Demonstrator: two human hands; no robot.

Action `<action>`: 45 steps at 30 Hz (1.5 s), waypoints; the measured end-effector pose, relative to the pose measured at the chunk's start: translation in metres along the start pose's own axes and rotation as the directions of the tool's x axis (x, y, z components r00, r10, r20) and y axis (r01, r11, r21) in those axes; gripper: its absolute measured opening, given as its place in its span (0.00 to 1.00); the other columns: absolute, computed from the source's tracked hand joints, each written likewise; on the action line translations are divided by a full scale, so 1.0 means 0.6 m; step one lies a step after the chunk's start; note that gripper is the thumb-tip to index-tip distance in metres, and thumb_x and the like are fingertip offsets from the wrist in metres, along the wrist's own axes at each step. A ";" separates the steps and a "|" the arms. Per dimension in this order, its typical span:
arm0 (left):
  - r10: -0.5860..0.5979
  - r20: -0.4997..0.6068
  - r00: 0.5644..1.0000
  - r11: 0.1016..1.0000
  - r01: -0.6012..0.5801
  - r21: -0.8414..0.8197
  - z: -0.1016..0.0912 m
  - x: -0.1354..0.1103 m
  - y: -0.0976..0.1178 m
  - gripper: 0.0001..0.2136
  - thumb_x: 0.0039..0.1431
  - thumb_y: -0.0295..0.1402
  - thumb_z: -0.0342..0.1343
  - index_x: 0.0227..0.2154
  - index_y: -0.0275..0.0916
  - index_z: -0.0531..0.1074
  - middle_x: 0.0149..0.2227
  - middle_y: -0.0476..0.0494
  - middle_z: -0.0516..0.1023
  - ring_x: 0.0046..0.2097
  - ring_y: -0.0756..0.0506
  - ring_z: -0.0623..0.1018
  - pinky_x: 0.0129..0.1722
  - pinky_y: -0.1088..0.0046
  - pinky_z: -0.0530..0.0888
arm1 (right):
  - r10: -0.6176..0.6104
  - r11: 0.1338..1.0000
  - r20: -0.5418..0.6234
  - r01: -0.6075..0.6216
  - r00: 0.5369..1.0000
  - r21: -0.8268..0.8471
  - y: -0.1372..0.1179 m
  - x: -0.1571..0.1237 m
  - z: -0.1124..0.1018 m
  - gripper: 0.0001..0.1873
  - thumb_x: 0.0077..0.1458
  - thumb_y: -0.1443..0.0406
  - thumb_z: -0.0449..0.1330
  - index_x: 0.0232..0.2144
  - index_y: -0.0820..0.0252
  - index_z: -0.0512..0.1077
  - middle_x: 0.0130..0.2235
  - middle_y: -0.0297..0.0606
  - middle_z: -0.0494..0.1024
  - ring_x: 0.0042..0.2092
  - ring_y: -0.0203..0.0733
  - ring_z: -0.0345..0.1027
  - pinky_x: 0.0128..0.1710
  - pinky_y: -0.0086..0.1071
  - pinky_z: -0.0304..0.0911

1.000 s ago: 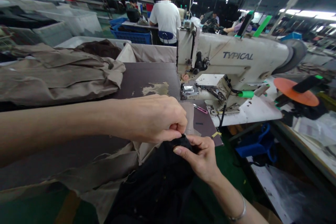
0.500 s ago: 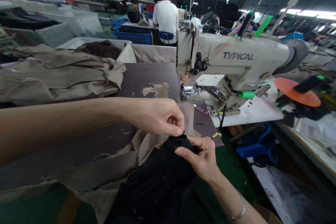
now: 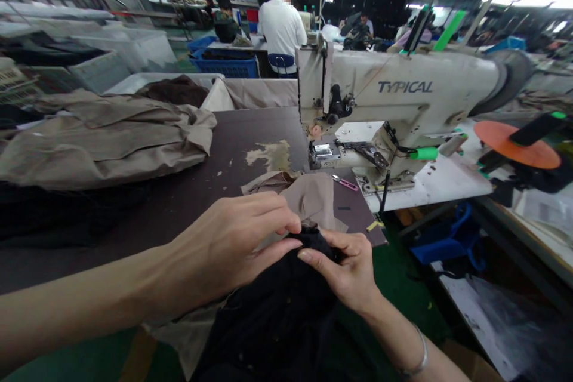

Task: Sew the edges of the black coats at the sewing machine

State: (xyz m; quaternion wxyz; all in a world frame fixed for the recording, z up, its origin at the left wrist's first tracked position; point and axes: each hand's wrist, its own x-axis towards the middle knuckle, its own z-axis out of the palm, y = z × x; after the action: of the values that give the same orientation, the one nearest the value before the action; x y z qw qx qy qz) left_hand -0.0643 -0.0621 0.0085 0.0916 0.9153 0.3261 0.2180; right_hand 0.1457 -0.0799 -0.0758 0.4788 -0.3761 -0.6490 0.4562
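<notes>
A black cloth garment piece (image 3: 273, 316) hangs from my hands at the table's near edge, its folded upper edge raised between them. My right hand (image 3: 349, 265) pinches this edge from the right, thumb in front and fingers behind. From the left, thumb and forefinger of my left hand (image 3: 239, 239) close on the same edge, close to the right thumb. Beige cloth (image 3: 308, 191) lies just beyond the hands, and more of it shows under the black piece at lower left. Fingertips behind the fold are hidden.
A sewing machine (image 3: 403, 86) stands beyond my hands to the right. Pink thread snips (image 3: 344, 183) lie near its base on the brown tabletop (image 3: 250, 125). Beige garments (image 3: 111, 137) are heaped at left. Farther back, a person in white (image 3: 282, 27) sits by a blue crate (image 3: 228, 65).
My left hand has turned and drawn slightly down and left, its forearm now lower. The right hand keeps its pinch. Beige cloth beyond the hands now lies bunched on the tabletop.
</notes>
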 end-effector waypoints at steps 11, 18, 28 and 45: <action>0.177 -0.204 0.963 0.981 -0.158 0.108 0.036 -0.028 -0.003 0.11 0.59 0.19 0.58 0.43 0.36 0.72 0.37 0.46 0.78 0.39 0.48 0.74 0.42 0.71 0.72 | 0.078 0.996 -0.006 -0.078 0.997 0.040 0.005 0.000 0.003 0.11 0.50 0.62 0.68 0.35 0.62 0.82 0.29 0.35 0.78 0.31 0.35 0.69 0.31 0.24 0.63; -0.254 -0.156 0.954 0.955 0.222 -0.199 0.039 -0.013 0.010 0.03 0.59 0.27 0.58 0.36 0.37 0.70 0.32 0.48 0.73 0.34 0.51 0.72 0.34 0.76 0.70 | 0.048 0.998 0.002 -0.048 0.999 0.034 0.009 -0.001 0.001 0.08 0.51 0.64 0.68 0.34 0.63 0.81 0.25 0.33 0.72 0.27 0.31 0.61 0.27 0.22 0.57; -0.394 0.042 0.918 0.817 0.371 -0.441 0.050 -0.005 0.012 0.06 0.63 0.33 0.55 0.37 0.37 0.74 0.34 0.47 0.76 0.36 0.49 0.74 0.37 0.75 0.72 | 0.101 0.995 -0.010 -0.101 0.995 0.004 0.009 -0.001 0.003 0.13 0.51 0.58 0.67 0.31 0.64 0.81 0.24 0.34 0.68 0.26 0.31 0.55 0.26 0.24 0.55; -0.368 0.074 0.927 0.775 0.349 -0.527 0.055 -0.004 0.004 0.08 0.65 0.35 0.54 0.40 0.36 0.74 0.34 0.46 0.76 0.36 0.49 0.74 0.37 0.75 0.71 | 0.147 0.972 0.045 -0.152 0.988 0.179 0.005 0.005 0.001 0.09 0.53 0.64 0.66 0.27 0.67 0.77 0.24 0.32 0.64 0.27 0.28 0.53 0.26 0.21 0.51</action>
State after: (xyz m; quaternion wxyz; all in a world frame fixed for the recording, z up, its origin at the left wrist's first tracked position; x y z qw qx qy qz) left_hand -0.0498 -0.0663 -0.0208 0.3754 0.7711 0.4225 0.2933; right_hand 0.1445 -0.0762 -0.0781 0.4651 -0.3715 -0.5820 0.5541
